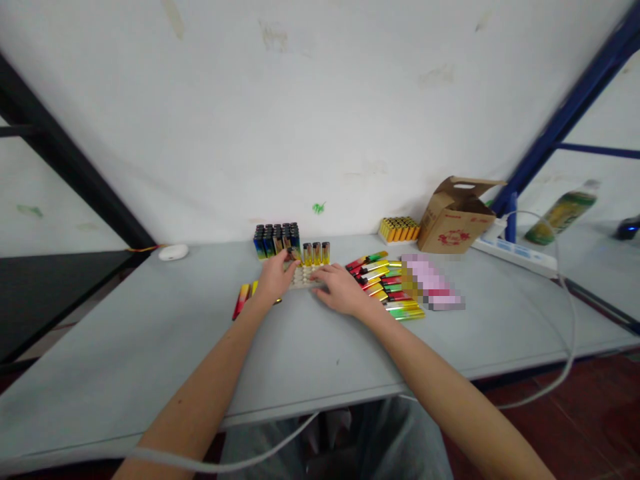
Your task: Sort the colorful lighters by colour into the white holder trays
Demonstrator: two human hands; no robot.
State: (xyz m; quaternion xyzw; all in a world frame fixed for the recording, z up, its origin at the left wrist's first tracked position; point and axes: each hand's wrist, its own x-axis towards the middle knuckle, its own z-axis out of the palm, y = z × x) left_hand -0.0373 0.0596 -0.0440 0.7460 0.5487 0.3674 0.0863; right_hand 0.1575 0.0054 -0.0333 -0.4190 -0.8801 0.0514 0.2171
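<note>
A pale tray with rows of holes [299, 277] lies on the table between my hands. Several yellow lighters [317, 253] stand upright along its back edge. My left hand [275, 275] is closed on a lighter [294, 253] at the tray's back left corner. My right hand [338, 287] rests at the tray's right side with its fingers apart and nothing visible in them. Behind my left hand stands a block of dark lighters [276, 239]. Loose coloured lighters [387, 280] lie in a pile right of my right hand; a few more [241, 300] lie beside my left wrist.
An open cardboard box [453, 223] stands at the back right beside a tray of yellow lighters [400, 229]. A pink, blurred item [434, 283] lies right of the pile. Further off are a power strip [520, 257], a bottle [563, 212] and a white case [173, 253].
</note>
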